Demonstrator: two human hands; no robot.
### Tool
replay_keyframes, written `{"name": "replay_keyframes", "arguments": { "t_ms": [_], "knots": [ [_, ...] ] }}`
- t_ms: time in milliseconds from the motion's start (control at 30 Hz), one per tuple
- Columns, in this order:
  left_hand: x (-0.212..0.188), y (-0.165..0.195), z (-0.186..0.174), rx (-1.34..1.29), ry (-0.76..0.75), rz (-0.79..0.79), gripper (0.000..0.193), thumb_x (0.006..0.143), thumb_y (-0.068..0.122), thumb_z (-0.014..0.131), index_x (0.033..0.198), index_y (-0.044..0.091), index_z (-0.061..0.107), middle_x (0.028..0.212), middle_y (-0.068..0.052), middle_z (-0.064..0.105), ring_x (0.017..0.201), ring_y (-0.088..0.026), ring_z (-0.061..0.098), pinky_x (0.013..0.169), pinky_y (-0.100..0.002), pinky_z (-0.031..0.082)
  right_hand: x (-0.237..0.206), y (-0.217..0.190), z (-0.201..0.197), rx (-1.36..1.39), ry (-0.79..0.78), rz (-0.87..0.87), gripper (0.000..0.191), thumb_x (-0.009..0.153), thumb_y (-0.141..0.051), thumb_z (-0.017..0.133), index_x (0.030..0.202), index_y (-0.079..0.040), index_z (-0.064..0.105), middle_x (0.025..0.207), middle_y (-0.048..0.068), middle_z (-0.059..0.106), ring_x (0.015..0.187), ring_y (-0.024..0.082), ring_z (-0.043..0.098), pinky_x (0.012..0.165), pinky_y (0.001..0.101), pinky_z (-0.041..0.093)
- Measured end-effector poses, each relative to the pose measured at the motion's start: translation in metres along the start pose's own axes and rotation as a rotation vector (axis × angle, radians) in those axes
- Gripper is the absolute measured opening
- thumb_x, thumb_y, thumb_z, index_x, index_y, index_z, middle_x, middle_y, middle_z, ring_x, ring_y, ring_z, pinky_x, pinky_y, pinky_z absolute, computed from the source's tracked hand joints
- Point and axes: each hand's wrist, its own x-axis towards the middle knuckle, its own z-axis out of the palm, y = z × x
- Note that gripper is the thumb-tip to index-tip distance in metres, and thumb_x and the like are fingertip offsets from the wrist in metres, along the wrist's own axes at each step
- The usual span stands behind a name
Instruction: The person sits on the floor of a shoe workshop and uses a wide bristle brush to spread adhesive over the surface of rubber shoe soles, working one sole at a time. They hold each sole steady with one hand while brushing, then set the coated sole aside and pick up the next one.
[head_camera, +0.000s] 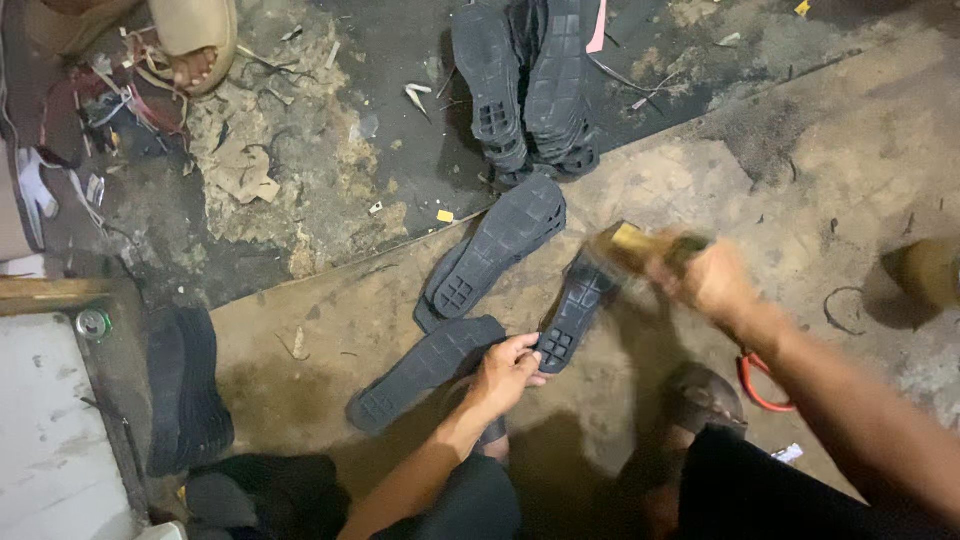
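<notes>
My left hand grips the heel end of a black rubber shoe sole that lies tread-up on a stained brown board. My right hand is blurred and holds a yellowish brush over the toe end of that sole. Two more black soles lie beside it: one further back, one to the left of my left hand.
A heap of black soles lies at the back, and another stack stands at the left by a white surface. Another person's sandalled foot is at top left among scraps. My sandalled foot and an orange ring are near.
</notes>
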Motion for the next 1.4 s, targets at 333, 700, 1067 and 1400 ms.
{"name": "replay_keyframes", "arguments": {
  "t_ms": [333, 700, 1067, 1400],
  "knots": [
    [-0.048, 0.099, 0.027, 1.194, 0.182, 0.586, 0.065, 0.081, 0.021, 0.08, 0.136, -0.006, 0.058, 0.123, -0.024, 0.058, 0.112, -0.038, 0.054, 0.093, -0.049, 0.045, -0.07, -0.003, 0.021, 0.186, -0.099, -0.599, 0.016, 0.076, -0.021, 0.073, 0.079, -0.008, 0.066, 0.077, 0.013, 0.064, 0.072, 0.031, 0.061, 0.059, 0.044, 0.051],
    [-0.027, 0.033, 0.001, -0.63, -0.133, -0.095, 0.028, 0.096, 0.012, 0.059, 0.121, 0.0, 0.064, 0.107, -0.01, 0.073, 0.091, -0.02, 0.071, 0.082, -0.037, 0.06, -0.104, -0.051, 0.035, 0.49, -0.04, -0.202, 0.024, 0.087, -0.021, 0.074, 0.104, -0.003, 0.075, 0.091, 0.01, 0.074, 0.073, 0.02, 0.067, 0.062, 0.0339, 0.053],
    [-0.056, 0.039, -0.002, -0.486, -0.208, -0.153, 0.031, 0.103, 0.015, 0.055, 0.128, -0.002, 0.059, 0.116, -0.01, 0.071, 0.103, -0.019, 0.07, 0.087, -0.034, 0.061, 0.02, 0.05, -0.008, 0.147, 0.25, 0.004, 0.029, 0.101, -0.02, 0.069, 0.122, 0.0, 0.072, 0.102, 0.017, 0.073, 0.086, 0.022, 0.07, 0.069, 0.0358, 0.055],
    [-0.07, 0.068, 0.0, -0.322, -0.234, -0.044, 0.025, 0.1, 0.015, 0.073, 0.113, 0.002, 0.057, 0.119, -0.027, 0.063, 0.11, -0.035, 0.067, 0.088, -0.045, 0.056, -0.033, 0.036, -0.009, 0.143, 0.153, 0.032, 0.029, 0.108, -0.018, 0.062, 0.133, -0.005, 0.067, 0.11, 0.014, 0.07, 0.091, 0.02, 0.066, 0.079, 0.0348, 0.053]
  ]
}}
